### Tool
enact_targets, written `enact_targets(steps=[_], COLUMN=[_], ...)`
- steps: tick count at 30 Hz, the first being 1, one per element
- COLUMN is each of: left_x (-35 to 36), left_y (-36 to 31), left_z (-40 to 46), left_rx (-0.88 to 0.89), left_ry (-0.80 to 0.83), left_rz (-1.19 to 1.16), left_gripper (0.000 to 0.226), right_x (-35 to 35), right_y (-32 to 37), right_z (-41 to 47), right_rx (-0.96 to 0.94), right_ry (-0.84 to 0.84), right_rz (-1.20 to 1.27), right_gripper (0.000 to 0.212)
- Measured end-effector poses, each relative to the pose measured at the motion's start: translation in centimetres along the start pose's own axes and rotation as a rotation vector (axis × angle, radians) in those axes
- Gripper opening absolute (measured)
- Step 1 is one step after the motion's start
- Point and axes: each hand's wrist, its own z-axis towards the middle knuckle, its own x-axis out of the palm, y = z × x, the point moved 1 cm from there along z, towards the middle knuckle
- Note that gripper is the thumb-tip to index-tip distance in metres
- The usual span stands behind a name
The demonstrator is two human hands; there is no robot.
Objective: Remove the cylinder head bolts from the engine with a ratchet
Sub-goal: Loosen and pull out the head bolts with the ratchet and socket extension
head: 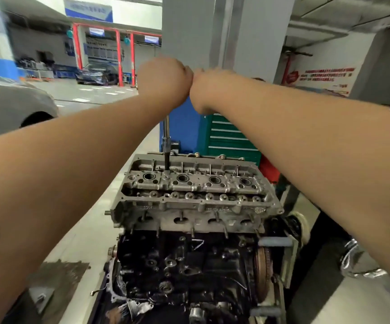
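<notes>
Ratchet [166, 134] top hidden behind fists.

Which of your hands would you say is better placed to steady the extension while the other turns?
Probably the left hand: it sits directly above the extension standing in the cylinder head, while the right hand is offset beside it.

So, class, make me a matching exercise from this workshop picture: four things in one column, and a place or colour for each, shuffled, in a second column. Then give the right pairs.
Things:
1. cylinder head
2. extension bar
3. tool cabinet
4. left hand

Descriptions:
A. green, with drawers, behind the engine
B. raised, knuckles against the right hand
C. silver-grey, on top of the black engine block
D. upright, running from below the hands down into the head

Pairs: 1-C, 2-D, 3-A, 4-B
</notes>
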Motion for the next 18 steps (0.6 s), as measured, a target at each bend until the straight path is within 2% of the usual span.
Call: enact_targets(steps=[2,4,6,7,8,9,11,12,14,16,18], left_x=[0.6,1.1,1.3,1.4,1.4,1.3,0.7,0.4,0.3,0.3,0.6], left_y=[-1.1,-1.6,-1.3,-1.1,-0.7,-0.4,0.5,0.7,0.7,-0.1,-1.7], left_z=[0.2,0.1,0.4,0.5,0.4,0.3,-0.3,-0.4,-0.1,-0.1,-0.5], left_rx=[-0.023,0.029,0.067,0.096,0.158,0.212,0.242,0.233,0.151,0.054,0.08], left_ry=[0.012,0.02,0.004,0.005,0.031,0.074,0.127,0.12,0.052,-0.045,-0.111], left_rz=[0.106,0.166,0.129,0.044,-0.122,-0.348,-0.696,-0.727,-0.448,-0.004,0.241], left_gripper=[0.039,0.04,0.041,0.043,0.044,0.042,0.044,0.045,0.04,0.042,0.037], right_x=[1.7,2.7,2.8,2.6,2.4,2.0,1.1,1.1,2.0,2.7,3.4], right_y=[-0.4,-0.9,-1.6,-1.8,-2.0,-1.8,-0.7,-0.5,-0.9,-1.7,-2.1], right_z=[0.3,0.6,0.2,-0.2,-0.5,-1.0,-2.6,-2.8,-0.9,1.1,2.2], right_rx=[-0.004,-0.019,-0.012,-0.002,0.007,-0.004,-0.044,-0.059,-0.056,-0.058,-0.089], right_ry=[-0.019,-0.088,-0.098,-0.119,-0.151,-0.229,-0.399,-0.456,-0.472,-0.339,-0.222], right_rz=[0.069,0.191,0.207,0.138,0.03,-0.069,-0.205,-0.19,-0.084,0.124,0.274], right_gripper=[0.063,0.056,0.045,0.035,0.018,0.013,0.031,0.032,0.03,0.025,0.026])
